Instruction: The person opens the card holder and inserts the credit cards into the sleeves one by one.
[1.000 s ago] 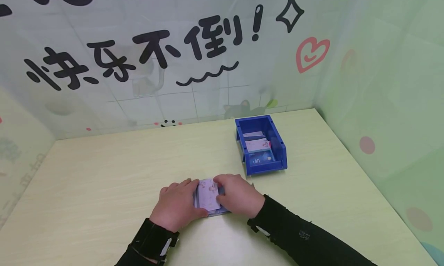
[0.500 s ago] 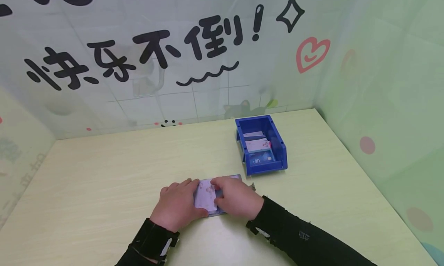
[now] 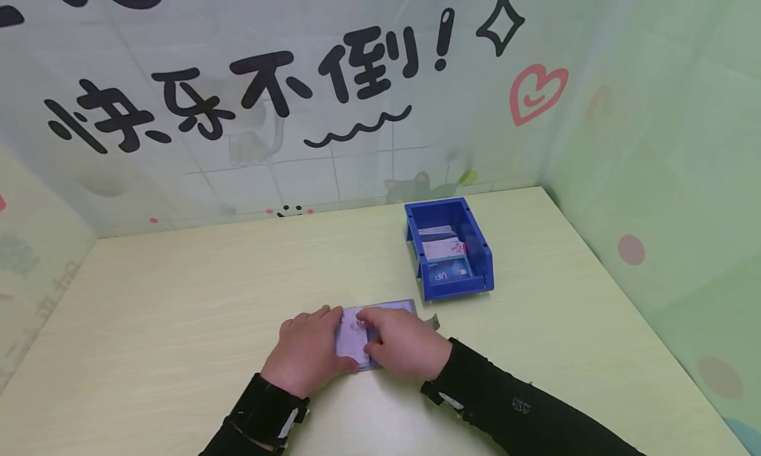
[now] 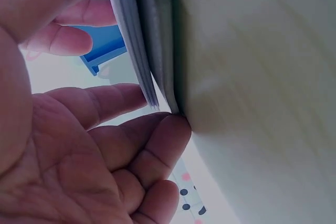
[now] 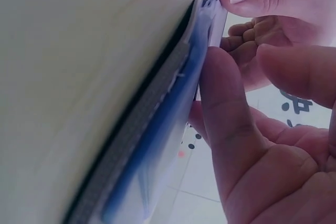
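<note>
A grey-edged card holder with clear sleeves (image 3: 404,304) lies opened on the table. My left hand (image 3: 309,345) grips its left side, thumb at the near edge and fingers at the far edge, as the left wrist view shows by its stacked pages (image 4: 137,40). A pink flower-print card (image 3: 352,334) lies over the left part of the holder. My right hand (image 3: 407,340) reaches over the holder's right half; its thumb (image 5: 223,85) presses at the card's right side, with another fingertip above the page. The right hand covers part of the holder.
A blue plastic bin (image 3: 484,261) stands behind the holder to the right, holding several cards, with a blue VIP card (image 3: 450,271) in front. A small grey tab (image 3: 433,322) sticks out beside my right hand. Printed curtains rise behind the table's back and right edges.
My right hand has moved slightly left, and the pink card has slid left with it. More of the holder's far right corner shows. The left hand stays at the holder.
</note>
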